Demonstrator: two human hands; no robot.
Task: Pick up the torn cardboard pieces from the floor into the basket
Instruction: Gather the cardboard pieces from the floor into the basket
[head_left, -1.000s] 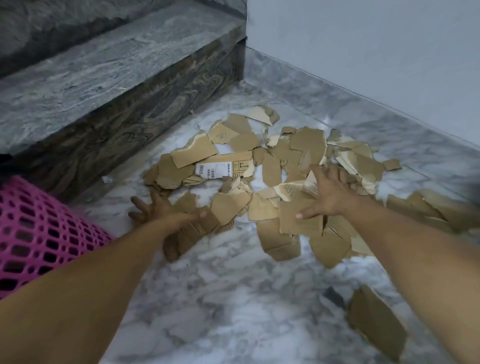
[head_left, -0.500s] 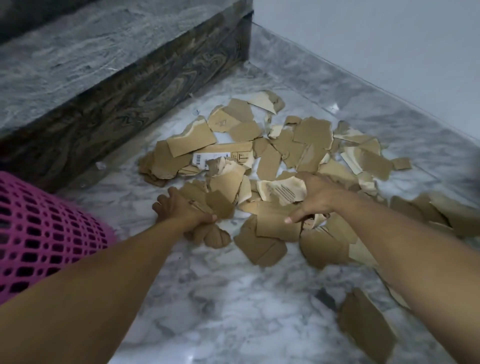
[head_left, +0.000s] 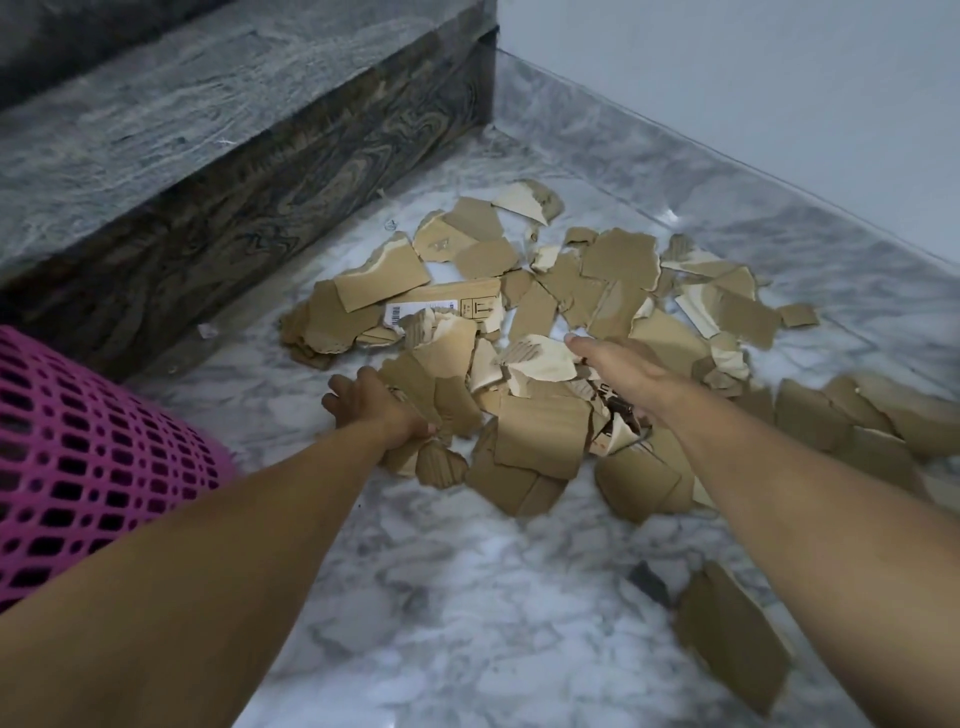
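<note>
Scooping the cardboard heap between both hands

My left hand (head_left: 376, 410) curls against the near-left edge of the torn cardboard pieces (head_left: 524, 358), fingers closed on a few scraps; my right hand (head_left: 626, 376) lies flat and spread on top of the heap. To do this well I judge I should press the two hands toward each other, squeeze a stack tight, and lift low toward the pink basket (head_left: 88, 457) at my left, so nothing slips. The marble floor (head_left: 441, 587) looks smooth and slick. A stray piece (head_left: 732, 639) lies apart, near my right forearm. A stone step (head_left: 208, 135) and a pale wall (head_left: 779, 88) close the corner.
</note>
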